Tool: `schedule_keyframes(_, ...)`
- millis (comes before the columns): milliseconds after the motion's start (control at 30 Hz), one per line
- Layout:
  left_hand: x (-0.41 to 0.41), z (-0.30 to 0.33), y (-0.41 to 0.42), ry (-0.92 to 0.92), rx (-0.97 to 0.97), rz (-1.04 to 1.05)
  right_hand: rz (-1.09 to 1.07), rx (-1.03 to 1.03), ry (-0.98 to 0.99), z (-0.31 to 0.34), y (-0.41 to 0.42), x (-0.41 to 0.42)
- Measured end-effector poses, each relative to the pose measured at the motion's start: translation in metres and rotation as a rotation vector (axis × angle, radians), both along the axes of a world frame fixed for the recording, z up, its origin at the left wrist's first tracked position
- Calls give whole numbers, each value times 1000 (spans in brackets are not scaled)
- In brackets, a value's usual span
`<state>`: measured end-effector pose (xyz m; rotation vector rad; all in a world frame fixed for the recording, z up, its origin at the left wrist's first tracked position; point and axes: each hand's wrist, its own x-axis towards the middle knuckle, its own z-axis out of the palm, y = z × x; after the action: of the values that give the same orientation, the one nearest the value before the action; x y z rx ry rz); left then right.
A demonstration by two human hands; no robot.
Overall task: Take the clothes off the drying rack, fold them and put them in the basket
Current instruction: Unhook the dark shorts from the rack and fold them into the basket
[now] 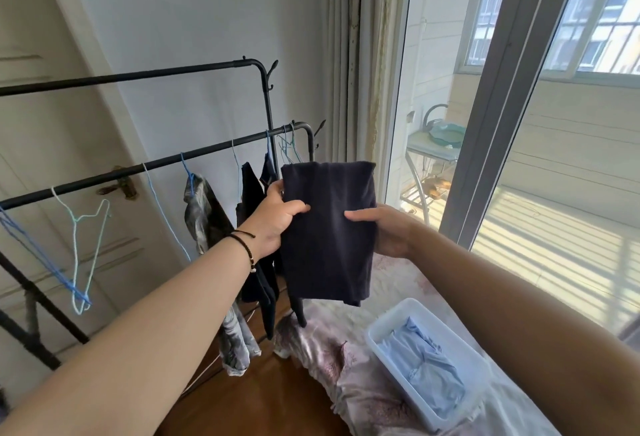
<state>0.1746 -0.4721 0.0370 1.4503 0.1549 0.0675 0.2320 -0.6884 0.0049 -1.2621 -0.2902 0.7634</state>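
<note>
I hold a dark navy garment (329,228), folded into a tall rectangle, up in the air in front of me. My left hand (275,219) grips its left edge with the thumb across the front. My right hand (384,228) holds its right edge, thumb on the front and fingers behind. The black drying rack (214,153) stands behind and to the left, with a grey patterned garment (207,224) and dark clothes (254,200) hanging on it. The white plastic basket (375,330) sits low at the right and holds a folded light-blue garment (422,366).
Several bare wire hangers (83,228) hang along the lower rail. The basket rests on a bed with a floral cover (329,356). Wooden floor (259,397) lies between bed and rack. A glass sliding door (519,124) to a balcony stands at the right.
</note>
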Motion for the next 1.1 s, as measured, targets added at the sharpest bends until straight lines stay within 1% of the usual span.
schedule_keyframes(100,3,-9,-3,-5,5,2,-96,-18,45,-4,-6,4)
schedule_keyframes(200,8,-20,-8,-7,2,5,-196,53,102,-16,-13,1)
schedule_keyframes(333,15,-30,-17,15,-110,-109,-287,183,185,-34,-24,-7)
schedule_keyframes(400,18,-35,-22,37,-155,-193,-310,207,216,-44,-29,-8)
schedule_keyframes(433,19,-38,-26,53,-131,-237,-328,211,231,-48,-32,-9)
schedule_keyframes(533,24,-61,-42,153,55,-369,-411,219,278,-65,-47,-14)
schedule_keyframes(600,28,-81,-54,204,134,-420,-463,216,306,-80,-59,-14)
schedule_keyframes(700,34,-108,-70,237,161,-361,-537,194,368,-102,-77,-15)
schedule_keyframes(900,62,-166,-113,337,102,-328,-629,174,472,-154,-117,-6)
schedule_keyframes(1100,103,-222,-162,412,87,-312,-705,161,562,-198,-156,29)
